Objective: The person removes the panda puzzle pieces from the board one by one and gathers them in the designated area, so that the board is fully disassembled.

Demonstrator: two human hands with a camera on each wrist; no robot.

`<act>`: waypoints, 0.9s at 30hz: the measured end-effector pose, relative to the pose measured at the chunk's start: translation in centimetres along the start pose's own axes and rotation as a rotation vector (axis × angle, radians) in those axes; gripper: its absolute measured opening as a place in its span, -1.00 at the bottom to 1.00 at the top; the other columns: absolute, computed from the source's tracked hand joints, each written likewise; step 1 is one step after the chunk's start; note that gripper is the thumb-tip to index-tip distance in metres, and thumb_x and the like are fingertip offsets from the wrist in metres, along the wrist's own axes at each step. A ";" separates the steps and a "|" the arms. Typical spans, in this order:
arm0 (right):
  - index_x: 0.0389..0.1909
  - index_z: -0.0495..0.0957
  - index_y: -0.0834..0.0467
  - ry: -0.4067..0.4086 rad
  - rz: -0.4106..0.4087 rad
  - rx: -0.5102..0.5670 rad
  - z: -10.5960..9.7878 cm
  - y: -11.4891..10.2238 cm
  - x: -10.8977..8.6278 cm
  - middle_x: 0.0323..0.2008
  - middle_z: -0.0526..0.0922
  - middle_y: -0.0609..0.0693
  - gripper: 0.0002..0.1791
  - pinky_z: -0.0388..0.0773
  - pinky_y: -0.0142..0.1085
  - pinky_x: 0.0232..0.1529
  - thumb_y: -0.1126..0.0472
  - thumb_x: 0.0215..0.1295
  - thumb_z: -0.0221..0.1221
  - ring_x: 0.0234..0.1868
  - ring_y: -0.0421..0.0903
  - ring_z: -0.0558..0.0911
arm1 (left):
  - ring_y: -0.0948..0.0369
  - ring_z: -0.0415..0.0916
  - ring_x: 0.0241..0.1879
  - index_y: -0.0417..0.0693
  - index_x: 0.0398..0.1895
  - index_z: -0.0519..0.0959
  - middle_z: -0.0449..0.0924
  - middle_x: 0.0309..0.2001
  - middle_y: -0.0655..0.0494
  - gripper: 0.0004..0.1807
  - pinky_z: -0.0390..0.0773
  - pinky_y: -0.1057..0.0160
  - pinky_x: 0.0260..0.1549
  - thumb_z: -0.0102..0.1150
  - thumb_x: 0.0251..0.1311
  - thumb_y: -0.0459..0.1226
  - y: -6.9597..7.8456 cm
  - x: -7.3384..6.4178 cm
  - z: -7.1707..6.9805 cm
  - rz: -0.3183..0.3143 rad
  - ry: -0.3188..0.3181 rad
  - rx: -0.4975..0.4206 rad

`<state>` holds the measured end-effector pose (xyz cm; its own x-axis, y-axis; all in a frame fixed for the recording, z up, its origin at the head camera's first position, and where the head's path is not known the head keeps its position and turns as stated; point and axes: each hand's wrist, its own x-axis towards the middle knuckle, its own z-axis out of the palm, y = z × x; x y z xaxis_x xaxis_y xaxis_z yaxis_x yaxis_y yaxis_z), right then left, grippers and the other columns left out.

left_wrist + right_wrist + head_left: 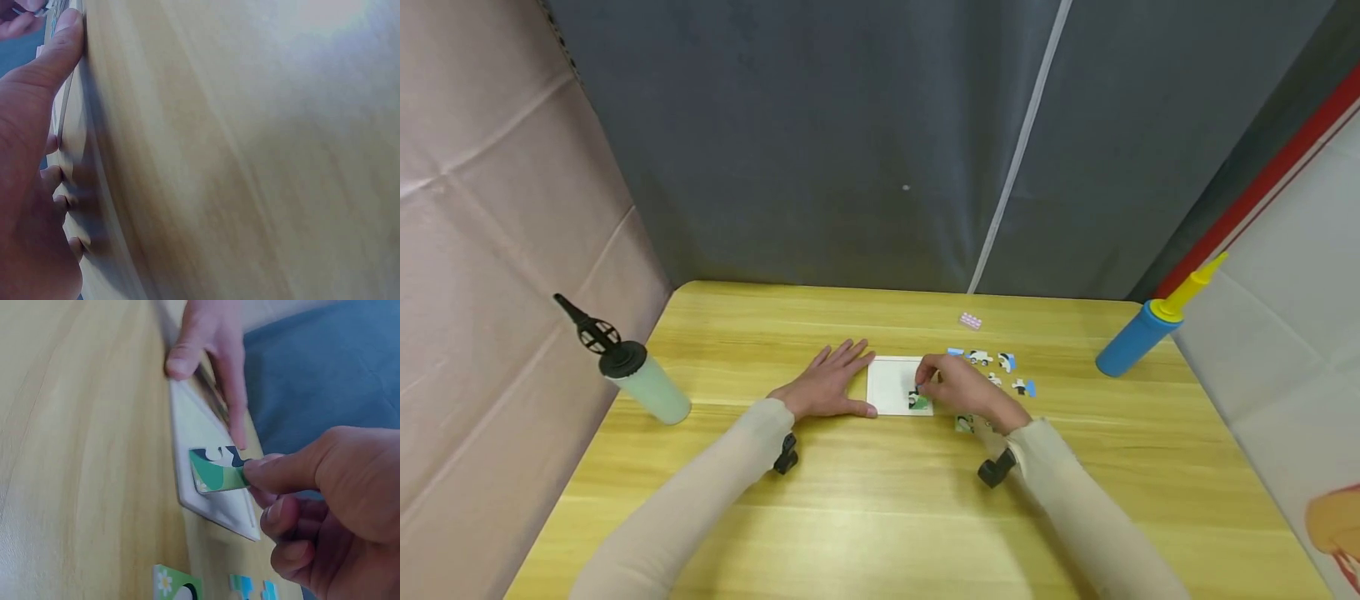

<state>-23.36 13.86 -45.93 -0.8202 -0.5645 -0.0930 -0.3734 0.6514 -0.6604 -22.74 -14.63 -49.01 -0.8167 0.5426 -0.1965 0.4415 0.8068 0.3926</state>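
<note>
A white puzzle tray with a raised rim lies on the wooden table. My left hand is spread flat at its left side, with the thumb at the near corner and the index finger at the far one. Over the tray's right part, my right hand pinches a green puzzle piece with a black-and-white pattern between thumb and fingers. The piece is held close over the white surface. Its far edge is partly covered by the fingertips in the right wrist view.
Several loose puzzle pieces lie right of the tray, one green piece near my right wrist. Behind them sits a pink toy brick. A pale green pump bottle stands far left, a blue and yellow pump far right.
</note>
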 end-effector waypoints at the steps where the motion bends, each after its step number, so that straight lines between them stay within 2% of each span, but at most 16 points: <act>1: -0.24 0.68 0.14 0.007 -0.012 0.021 -0.3 0.0 -0.2 -0.27 0.75 -0.03 -0.93 0.55 -0.33 -0.20 0.34 0.47 0.25 -0.33 -0.20 0.57 | -0.08 -0.33 0.79 0.05 0.77 -0.01 -0.26 0.79 0.01 0.20 -0.22 -0.28 0.72 0.29 0.25 0.38 0.0 0.0 0.0 -0.001 0.000 0.001; 5: -0.22 0.67 0.18 0.026 -0.006 0.133 -1.4 0.1 -1.3 -0.21 0.75 0.03 -0.93 0.54 -0.35 -0.23 0.29 0.51 0.26 -0.34 -0.17 0.57 | -0.08 -0.33 0.79 0.04 0.77 0.00 -0.25 0.79 -0.01 0.21 -0.24 -0.29 0.71 0.29 0.25 0.39 0.1 0.1 0.0 0.004 0.001 -0.004; 10: -0.18 0.65 0.22 0.055 0.005 0.180 -3.3 1.0 -3.1 -0.16 0.72 0.11 -0.94 0.52 -0.38 -0.26 0.30 0.52 0.26 -0.32 -0.12 0.56 | -0.09 -0.33 0.78 0.03 0.77 -0.01 -0.26 0.79 -0.01 0.20 -0.24 -0.30 0.71 0.29 0.27 0.37 0.0 0.1 0.0 0.011 0.002 -0.005; 16: -0.16 0.64 0.28 0.092 0.032 0.157 -5.7 3.0 -6.0 -0.12 0.71 0.17 -0.95 0.55 -0.31 -0.23 0.35 0.50 0.26 -0.22 -0.06 0.58 | -0.10 -0.33 0.78 0.02 0.77 -0.02 -0.26 0.79 -0.02 0.20 -0.24 -0.31 0.71 0.28 0.28 0.37 0.1 0.0 -0.1 0.013 0.001 -0.011; 23: -0.15 0.62 0.27 0.097 0.082 0.086 -7.8 5.8 -9.3 -0.13 0.68 0.13 -0.95 0.63 -0.11 -0.03 0.35 0.50 0.26 -0.11 -0.09 0.59 | -0.05 -0.37 0.79 0.07 0.78 -0.05 -0.32 0.80 0.05 0.20 -0.28 -0.28 0.72 0.26 0.28 0.39 0.1 -0.2 -0.2 0.002 -0.017 -0.009; 27: -0.15 0.62 0.25 0.073 0.113 0.057 -8.5 7.4 -10.7 -0.17 0.69 0.07 -0.93 0.63 -0.18 -0.02 0.34 0.46 0.31 -0.13 -0.17 0.58 | -0.06 -0.37 0.79 0.07 0.78 -0.04 -0.32 0.80 0.04 0.20 -0.28 -0.28 0.72 0.27 0.27 0.39 0.1 -0.1 -0.1 0.003 -0.013 -0.012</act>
<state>-21.05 29.07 -43.47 -0.8856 -0.4496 -0.1165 -0.2534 0.6779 -0.6901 -22.67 -14.67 -48.82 -0.8106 0.5477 -0.2073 0.4389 0.8025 0.4041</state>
